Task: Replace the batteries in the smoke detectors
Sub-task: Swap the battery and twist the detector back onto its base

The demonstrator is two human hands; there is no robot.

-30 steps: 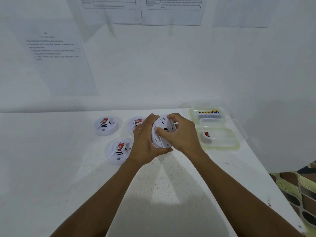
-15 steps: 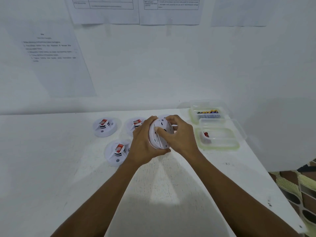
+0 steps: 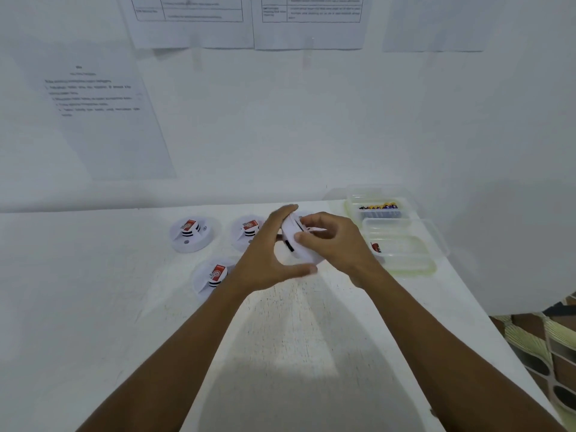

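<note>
I hold a round white smoke detector (image 3: 294, 244) on edge above the table, between both hands. My left hand (image 3: 268, 260) cups its left face with fingers over the top and thumb underneath. My right hand (image 3: 333, 241) grips its right side, thumb on the rim. Three more white smoke detectors with red labels lie on the table: one at far left (image 3: 191, 233), one behind my left hand (image 3: 247, 230), one nearer me (image 3: 212, 275). A clear tub (image 3: 378, 207) at the back right holds batteries.
A second clear tub (image 3: 405, 254) with a small red-and-white item (image 3: 375, 247) sits just right of my right hand. The white table (image 3: 93, 307) ends at the right, over patterned flooring (image 3: 554, 344). Printed sheets (image 3: 106, 120) hang on the white wall.
The detector has turned more edge-on between my hands. My left fingers have spread wider over its face, and my right hand has shifted its grip around the rim.
</note>
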